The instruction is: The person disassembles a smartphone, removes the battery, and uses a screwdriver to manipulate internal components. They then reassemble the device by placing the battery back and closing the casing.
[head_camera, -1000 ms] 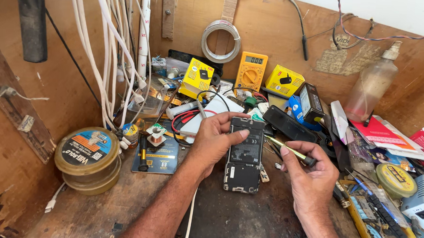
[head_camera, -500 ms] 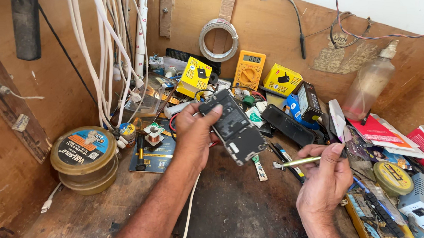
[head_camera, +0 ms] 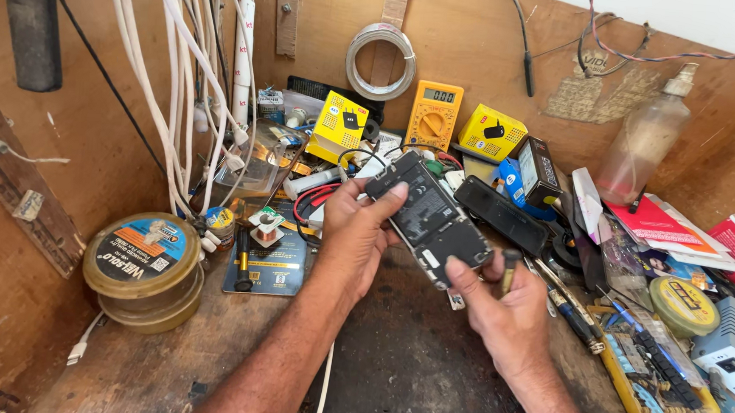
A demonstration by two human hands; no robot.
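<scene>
— Two hands meet over the middle of the desk (head_camera: 162, 364), both on one opened phone (head_camera: 429, 217). How is it held?

— The left hand (head_camera: 355, 235) grips the phone from its left side, thumb on the upper end and fingers curled underneath. It hangs tilted above the desk, its dark inner side facing up.

— And the right hand (head_camera: 501, 312)?

— Its forefinger presses on the phone's lower end, while the other fingers close around a small screwdriver (head_camera: 508, 270) that stands upright in the fist.

— What lies around them?

— Behind the phone sits a yellow meter (head_camera: 434, 113), with a yellow box (head_camera: 339, 126) on one side and another yellow box (head_camera: 491, 132) on the other. A coil of wire (head_camera: 381, 61) hangs on the back wall. White cables (head_camera: 187, 93) drop down at the left, above a round tin (head_camera: 141, 265). A plastic bottle (head_camera: 646, 138) stands at the right, well apart from the hands, and a yellow tray (head_camera: 658, 390) of bits lies near the right wrist.
</scene>
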